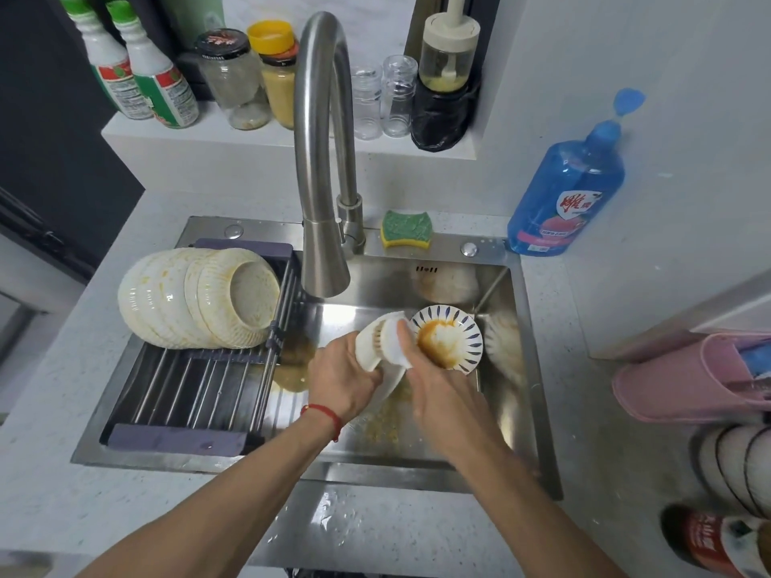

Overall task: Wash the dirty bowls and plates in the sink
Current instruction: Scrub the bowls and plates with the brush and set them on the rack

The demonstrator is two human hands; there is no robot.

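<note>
My left hand (342,377) grips a white ribbed bowl (367,348) over the middle of the steel sink (530,369). My right hand (442,394) holds a small plate (448,342) with blue dashes on its rim and brown sauce inside; its thumb lies on a white pad (394,342) between bowl and plate. How the fingers sit behind the plate is hidden. Several dirty cream bowls (196,298) lie nested on their side on the dark rack (187,394) across the sink's left half. Yellowish food scraps (384,423) lie on the sink floor.
The curved steel faucet (321,160) hangs above the sink's back. A green-and-yellow sponge (406,233) sits on the back rim, a blue dish soap bottle (567,189) to its right. Jars and bottles line the rear ledge. A pink item (688,377) and stacked bowls (742,465) stand on the right counter.
</note>
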